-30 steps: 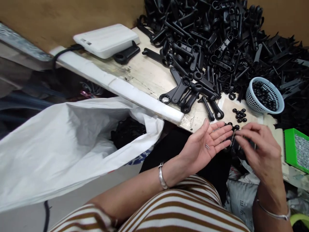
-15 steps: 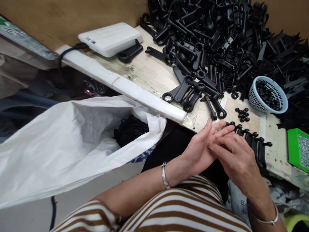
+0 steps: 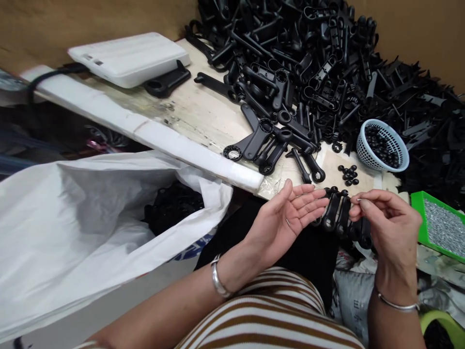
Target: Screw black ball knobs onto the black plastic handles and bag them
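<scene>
Your right fingers (image 3: 378,196) pinch 1 metal pin (image 3: 359,199); your left hand (image 3: 282,224), fingers outstretched, bears 1 loose pin (image 3: 288,222). Dark print (image 3: 357,304) on the grey bag (image 3: 348,293) is illegible.

A workshop, apparently: heaped black parts (image 3: 281,89), green tray (image 3: 418,213) of metal pins (image 3: 445,225).

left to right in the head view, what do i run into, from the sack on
White sack, left hand with a small metal pin on its open palm, right hand pinching a thin piece, green tray.
</scene>
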`<state>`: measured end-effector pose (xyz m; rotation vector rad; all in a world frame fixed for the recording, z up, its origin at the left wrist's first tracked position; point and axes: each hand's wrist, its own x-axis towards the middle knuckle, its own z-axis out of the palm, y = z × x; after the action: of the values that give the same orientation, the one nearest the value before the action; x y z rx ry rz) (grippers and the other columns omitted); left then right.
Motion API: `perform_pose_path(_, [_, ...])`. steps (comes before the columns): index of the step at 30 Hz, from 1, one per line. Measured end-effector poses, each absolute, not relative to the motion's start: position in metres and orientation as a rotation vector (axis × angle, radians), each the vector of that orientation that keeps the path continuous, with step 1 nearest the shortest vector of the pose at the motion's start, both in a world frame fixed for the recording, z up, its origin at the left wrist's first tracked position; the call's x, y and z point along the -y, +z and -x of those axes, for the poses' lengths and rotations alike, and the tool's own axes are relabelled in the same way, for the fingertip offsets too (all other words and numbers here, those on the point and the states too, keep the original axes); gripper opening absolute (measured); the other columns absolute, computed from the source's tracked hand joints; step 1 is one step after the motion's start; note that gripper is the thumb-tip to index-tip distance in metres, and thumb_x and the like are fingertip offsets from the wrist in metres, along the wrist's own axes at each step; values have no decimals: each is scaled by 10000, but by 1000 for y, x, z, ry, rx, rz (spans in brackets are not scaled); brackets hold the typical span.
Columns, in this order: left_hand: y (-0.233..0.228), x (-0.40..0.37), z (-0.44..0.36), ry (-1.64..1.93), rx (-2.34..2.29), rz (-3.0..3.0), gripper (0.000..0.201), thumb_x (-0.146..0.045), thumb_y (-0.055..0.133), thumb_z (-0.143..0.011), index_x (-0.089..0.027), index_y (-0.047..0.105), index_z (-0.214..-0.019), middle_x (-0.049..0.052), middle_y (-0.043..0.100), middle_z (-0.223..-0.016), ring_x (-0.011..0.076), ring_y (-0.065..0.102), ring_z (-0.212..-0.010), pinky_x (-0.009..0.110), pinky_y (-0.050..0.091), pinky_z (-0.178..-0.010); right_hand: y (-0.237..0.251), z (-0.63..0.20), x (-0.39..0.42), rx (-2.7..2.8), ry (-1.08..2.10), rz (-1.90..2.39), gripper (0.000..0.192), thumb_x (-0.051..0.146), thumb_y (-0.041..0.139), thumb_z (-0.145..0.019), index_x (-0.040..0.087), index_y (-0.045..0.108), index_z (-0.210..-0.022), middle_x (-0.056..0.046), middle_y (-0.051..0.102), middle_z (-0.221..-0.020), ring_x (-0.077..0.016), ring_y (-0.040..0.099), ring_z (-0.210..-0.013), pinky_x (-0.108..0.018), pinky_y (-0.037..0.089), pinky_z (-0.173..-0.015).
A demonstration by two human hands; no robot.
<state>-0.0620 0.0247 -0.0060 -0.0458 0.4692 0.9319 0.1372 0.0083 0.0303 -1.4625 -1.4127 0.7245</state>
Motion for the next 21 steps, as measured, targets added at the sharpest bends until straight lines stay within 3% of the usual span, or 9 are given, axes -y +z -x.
perform_pose_path(3, [-7, -26, 63, 947, -481, 39, 443, -384, 357, -1034, -86, 673, -949, 160, 722, -1056, 227, 717, -969, 366, 527, -951, 30, -139, -17, 1561, 608, 1500, 94, 206, 692, -850, 231, 730, -932, 3, 717, -786, -104, 634, -588, -249, 549, -568])
perform_pose_path(9, [-11, -27, 62, 945, -464, 40, 392, -359, 408, -1021, -91, 683, -939, 147, 730, -1034, 219, 719, -958, 360, 530, -950, 28, -137, -33, 2178, 90, 1468, 185, 187, 558, -941, 206, 719, -1029, -68, 720, -968, -185, 654, -893, -367, 538, -827])
perform_pose_path(21, [-13, -29, 63, 929, -463, 60, 417, -343, 373, -1030, -88, 684, -921, 148, 733, -1013, 220, 722, -953, 345, 536, -929, 31, -132, -42, 2529, -205, 1363, 250, 75, 487, -931, 123, 622, -1135, -114, 661, -998, -220, 556, -916, -358, 514, -826])
